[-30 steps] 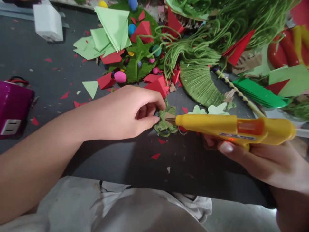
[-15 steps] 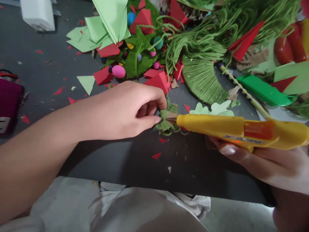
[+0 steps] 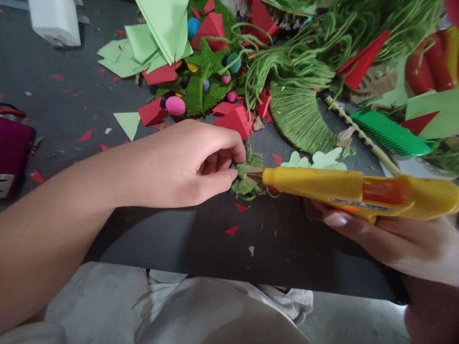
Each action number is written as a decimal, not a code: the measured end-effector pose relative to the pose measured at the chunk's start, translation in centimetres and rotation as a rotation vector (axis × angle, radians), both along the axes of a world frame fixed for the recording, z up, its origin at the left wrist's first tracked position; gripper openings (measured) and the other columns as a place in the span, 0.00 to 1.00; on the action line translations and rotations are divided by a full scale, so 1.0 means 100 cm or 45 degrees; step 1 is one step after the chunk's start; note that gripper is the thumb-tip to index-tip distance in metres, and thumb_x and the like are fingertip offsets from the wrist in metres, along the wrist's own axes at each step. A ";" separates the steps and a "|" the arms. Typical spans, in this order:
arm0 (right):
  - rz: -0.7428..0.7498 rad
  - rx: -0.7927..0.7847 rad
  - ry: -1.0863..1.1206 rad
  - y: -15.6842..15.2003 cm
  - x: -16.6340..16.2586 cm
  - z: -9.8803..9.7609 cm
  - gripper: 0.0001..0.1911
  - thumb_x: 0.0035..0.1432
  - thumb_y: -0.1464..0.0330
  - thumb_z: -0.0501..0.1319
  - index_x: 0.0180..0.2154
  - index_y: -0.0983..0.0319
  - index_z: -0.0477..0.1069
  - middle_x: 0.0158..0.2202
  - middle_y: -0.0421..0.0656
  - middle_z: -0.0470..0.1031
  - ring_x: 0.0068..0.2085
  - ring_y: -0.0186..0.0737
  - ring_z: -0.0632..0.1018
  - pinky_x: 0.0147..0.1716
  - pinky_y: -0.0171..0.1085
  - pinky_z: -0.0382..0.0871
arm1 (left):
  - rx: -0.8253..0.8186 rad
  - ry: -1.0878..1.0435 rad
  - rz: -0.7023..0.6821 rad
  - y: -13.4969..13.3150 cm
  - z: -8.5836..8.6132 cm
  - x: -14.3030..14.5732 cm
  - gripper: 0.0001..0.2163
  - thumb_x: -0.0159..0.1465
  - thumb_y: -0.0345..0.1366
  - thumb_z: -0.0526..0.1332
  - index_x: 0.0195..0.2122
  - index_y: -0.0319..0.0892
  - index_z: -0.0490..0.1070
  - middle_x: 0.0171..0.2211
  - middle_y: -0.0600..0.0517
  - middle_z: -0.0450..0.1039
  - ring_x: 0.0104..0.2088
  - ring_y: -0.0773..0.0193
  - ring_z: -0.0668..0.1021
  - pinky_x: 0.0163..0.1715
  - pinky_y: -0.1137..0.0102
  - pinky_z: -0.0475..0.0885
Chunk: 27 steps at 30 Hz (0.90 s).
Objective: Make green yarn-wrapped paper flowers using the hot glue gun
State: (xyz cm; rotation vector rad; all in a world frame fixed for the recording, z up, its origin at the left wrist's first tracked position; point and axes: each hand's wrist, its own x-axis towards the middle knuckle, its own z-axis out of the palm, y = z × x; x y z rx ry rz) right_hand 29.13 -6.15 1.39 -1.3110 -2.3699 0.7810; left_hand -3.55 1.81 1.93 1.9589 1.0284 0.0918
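Note:
My left hand pinches the left edge of a small green yarn-wrapped cardboard piece near the front of the dark table. Bare brown cardboard shows at the middle of the piece. In my right hand is a yellow hot glue gun, gripped from below with a small red light glowing on its side. The gun points left, and its metal nozzle tip is at the bare cardboard, close to my left thumb. Whether the tip touches the cardboard, I cannot tell. Pale green scalloped paper lies just behind the gun's barrel.
Behind my hands lie a green yarn-wrapped ring, loose green yarn, a green comb, a patterned pencil, red paper scraps and pale green paper. A purple object and a white block are at left.
The nozzle and my left fingers have shifted only slightly around the yarn-wrapped piece, and more of its bare cardboard shows. Both grips stay the same.

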 end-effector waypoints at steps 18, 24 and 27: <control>0.004 0.192 -0.005 0.005 -0.011 0.006 0.11 0.72 0.56 0.60 0.44 0.55 0.76 0.40 0.37 0.87 0.40 0.33 0.88 0.45 0.23 0.79 | 0.064 -0.006 -0.012 -0.001 -0.002 0.001 0.09 0.67 0.46 0.64 0.43 0.49 0.77 0.27 0.54 0.75 0.24 0.66 0.73 0.26 0.67 0.65; -0.018 0.162 0.032 0.004 -0.010 0.004 0.07 0.69 0.61 0.63 0.42 0.55 0.78 0.38 0.38 0.87 0.38 0.38 0.88 0.42 0.28 0.81 | 0.029 -0.011 -0.007 0.000 -0.001 0.002 0.08 0.67 0.45 0.64 0.40 0.49 0.76 0.26 0.54 0.74 0.24 0.66 0.73 0.24 0.67 0.65; -0.040 0.092 -0.004 0.001 -0.004 0.000 0.10 0.69 0.58 0.63 0.43 0.56 0.79 0.41 0.42 0.87 0.41 0.43 0.88 0.45 0.33 0.83 | 0.028 -0.008 -0.021 -0.001 0.000 0.002 0.07 0.68 0.45 0.63 0.40 0.49 0.76 0.26 0.53 0.74 0.23 0.66 0.72 0.23 0.67 0.64</control>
